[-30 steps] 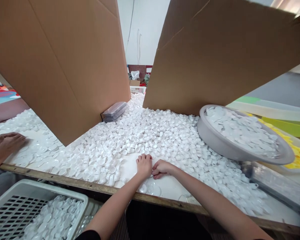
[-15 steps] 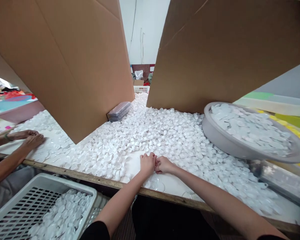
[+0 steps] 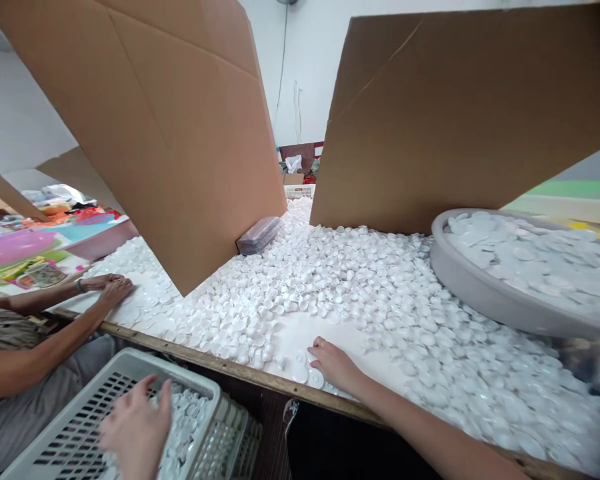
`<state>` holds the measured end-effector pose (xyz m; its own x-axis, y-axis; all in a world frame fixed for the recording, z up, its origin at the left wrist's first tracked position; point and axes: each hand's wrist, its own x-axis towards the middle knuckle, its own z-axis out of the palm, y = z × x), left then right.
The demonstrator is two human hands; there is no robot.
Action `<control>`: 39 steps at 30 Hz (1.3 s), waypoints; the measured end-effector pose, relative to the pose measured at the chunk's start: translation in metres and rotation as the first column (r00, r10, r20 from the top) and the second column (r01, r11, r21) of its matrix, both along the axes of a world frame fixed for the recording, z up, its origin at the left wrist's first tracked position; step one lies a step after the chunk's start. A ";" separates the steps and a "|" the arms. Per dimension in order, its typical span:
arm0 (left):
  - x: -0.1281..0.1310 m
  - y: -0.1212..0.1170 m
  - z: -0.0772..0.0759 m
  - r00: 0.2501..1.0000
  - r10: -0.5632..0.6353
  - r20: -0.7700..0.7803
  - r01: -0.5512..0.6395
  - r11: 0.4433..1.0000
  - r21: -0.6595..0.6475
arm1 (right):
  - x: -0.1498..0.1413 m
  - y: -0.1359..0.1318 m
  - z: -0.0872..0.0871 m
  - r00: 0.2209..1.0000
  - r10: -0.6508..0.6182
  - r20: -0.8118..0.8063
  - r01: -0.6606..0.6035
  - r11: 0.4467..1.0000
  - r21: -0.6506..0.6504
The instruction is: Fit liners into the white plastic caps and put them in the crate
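My left hand [image 3: 137,427], slightly blurred, is above the white plastic basket [image 3: 207,390] at the lower left. Its fingers are spread and nothing shows in them. Inside that basket lies a heap of small white round plastic pieces [image 3: 187,407]. Over the bare strip at the table's front edge is my right hand [image 3: 336,365], thumb and fingers apart, with no piece visible between them. A few flat white discs [image 3: 307,375] lie just left of its fingertips. Behind it spreads a wide layer of small white cup-shaped pieces [image 3: 325,273].
Two large cardboard sheets [image 3: 195,133] [image 3: 430,120] slant over the table. A grey basin [image 3: 475,297] full of white discs stands at right. A clear plastic box [image 3: 260,237] sits by the left sheet. A co-worker's hands [image 3: 113,288] rest on the table at left.
My hands were together above the table's front edge. My left hand has moved down and left over the basket and opened. My right hand stays near the edge, slightly lower. The view has shifted left.
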<state>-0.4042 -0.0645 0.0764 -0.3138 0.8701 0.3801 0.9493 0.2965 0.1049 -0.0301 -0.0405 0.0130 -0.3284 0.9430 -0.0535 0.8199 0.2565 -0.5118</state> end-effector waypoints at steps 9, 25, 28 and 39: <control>0.204 0.101 -0.034 0.852 -0.497 0.165 0.512 0.857 -0.056 | 0.018 -0.002 0.004 0.988 -0.153 0.004 0.153 0.988 -0.036; 0.249 0.089 -0.056 0.446 -0.723 0.527 0.748 0.625 0.223 | 0.034 -0.017 0.003 0.921 -0.320 -0.222 0.322 0.946 -0.027; 0.256 0.072 -0.063 0.315 -0.690 0.652 0.825 0.538 0.171 | 0.040 -0.016 -0.004 0.860 -0.375 -0.345 0.370 0.925 -0.083; 0.253 0.061 -0.066 0.518 -0.575 0.633 0.775 0.629 -0.063 | 0.037 0.017 0.008 0.590 -0.594 -0.548 0.463 0.804 -0.373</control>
